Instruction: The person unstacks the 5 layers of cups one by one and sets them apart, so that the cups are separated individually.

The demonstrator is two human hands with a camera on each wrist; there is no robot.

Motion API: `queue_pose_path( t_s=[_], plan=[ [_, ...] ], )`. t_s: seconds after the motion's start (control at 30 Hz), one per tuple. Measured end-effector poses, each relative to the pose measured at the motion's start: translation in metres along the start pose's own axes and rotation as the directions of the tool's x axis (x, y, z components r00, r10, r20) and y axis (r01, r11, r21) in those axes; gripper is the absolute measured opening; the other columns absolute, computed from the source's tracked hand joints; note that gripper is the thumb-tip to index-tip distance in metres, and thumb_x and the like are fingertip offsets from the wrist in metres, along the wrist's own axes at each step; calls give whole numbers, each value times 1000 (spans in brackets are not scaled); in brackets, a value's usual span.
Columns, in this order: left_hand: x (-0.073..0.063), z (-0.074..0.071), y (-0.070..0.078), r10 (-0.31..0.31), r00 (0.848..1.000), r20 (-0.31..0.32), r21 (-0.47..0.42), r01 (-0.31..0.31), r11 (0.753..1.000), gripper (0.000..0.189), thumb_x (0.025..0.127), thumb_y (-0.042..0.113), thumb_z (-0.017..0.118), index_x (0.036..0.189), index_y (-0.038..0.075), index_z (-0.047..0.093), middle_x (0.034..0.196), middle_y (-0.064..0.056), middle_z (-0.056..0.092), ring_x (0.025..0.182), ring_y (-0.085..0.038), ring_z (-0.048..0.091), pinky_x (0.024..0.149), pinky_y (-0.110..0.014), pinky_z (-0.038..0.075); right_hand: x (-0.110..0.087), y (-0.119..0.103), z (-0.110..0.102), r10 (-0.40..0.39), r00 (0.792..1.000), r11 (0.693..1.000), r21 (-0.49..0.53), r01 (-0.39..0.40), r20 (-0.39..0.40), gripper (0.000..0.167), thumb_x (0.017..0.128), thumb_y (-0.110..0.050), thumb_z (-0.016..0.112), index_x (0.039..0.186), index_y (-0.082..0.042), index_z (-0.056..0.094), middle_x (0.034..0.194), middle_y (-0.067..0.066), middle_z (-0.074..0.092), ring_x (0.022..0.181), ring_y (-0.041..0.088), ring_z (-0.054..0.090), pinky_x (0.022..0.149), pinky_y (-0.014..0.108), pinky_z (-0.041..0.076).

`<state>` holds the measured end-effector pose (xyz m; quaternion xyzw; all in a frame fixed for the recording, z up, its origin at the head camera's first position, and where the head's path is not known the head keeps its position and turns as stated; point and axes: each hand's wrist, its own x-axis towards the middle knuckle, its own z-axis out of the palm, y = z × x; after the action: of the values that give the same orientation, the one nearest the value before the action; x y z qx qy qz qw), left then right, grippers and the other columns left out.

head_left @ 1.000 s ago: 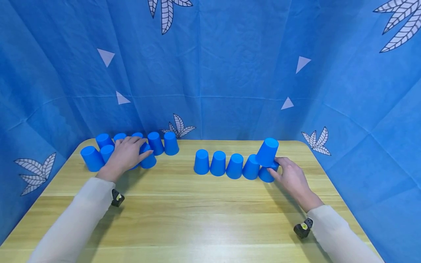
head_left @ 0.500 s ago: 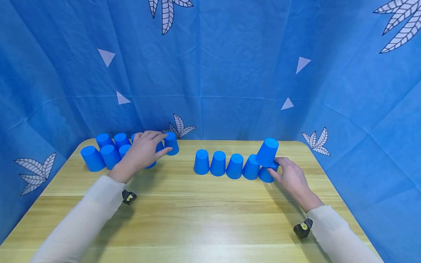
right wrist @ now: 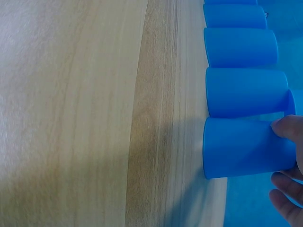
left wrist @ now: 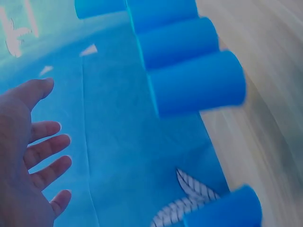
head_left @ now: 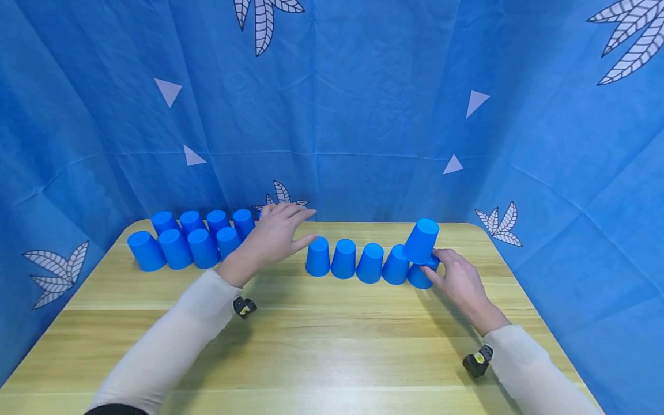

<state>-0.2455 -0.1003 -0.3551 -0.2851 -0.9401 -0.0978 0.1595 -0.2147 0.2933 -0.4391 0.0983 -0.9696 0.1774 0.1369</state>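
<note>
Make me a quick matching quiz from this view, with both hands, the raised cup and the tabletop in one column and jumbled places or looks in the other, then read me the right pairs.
1. Left hand
2. Right hand
3. Raised cup
4. Tabletop

A. Upside down, atop the row of five cups
B. Pale wood
C. Thumb against the rightmost cup
D. Spread open, holding nothing

Pairs: 1-D, 2-C, 3-A, 4-B.

left hand (head_left: 275, 231) shifts rightward off the left cups (head_left: 203, 249), now near the right row's first cup (head_left: 318, 259), front left ones more uncovered, back row's end cup (left wrist: 226, 210) almost hidden from the head view, sleeve's black edge (head_left: 116, 410) newly showing
</note>
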Motion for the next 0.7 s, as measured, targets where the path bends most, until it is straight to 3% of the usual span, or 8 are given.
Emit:
queue_pose_path(
  t_s=[0.3, 0.7],
  plan=[
    [29, 6, 42, 102, 994, -26, -26, -102, 994, 58, 93, 51, 61, 140, 17, 56, 135, -5, 58, 127, -25, 48, 101, -52, 35, 0, 0, 0, -8, 1000, 1000, 2, 8, -7, 50, 91, -24, 72, 126, 9, 58, 120, 27, 60, 110, 45, 58, 91, 58, 47],
    [64, 17, 89, 157, 986, 60, -12, -157, 988, 61, 95, 59, 50, 144, 23, 50, 141, 1, 53, 131, -20, 44, 103, -47, 34, 0, -1, 0, 4, 1000, 1000, -4, -4, -2, 50, 91, -24, 72, 126, 8, 57, 121, 27, 60, 110, 45, 58, 91, 59, 46]
  ],
)
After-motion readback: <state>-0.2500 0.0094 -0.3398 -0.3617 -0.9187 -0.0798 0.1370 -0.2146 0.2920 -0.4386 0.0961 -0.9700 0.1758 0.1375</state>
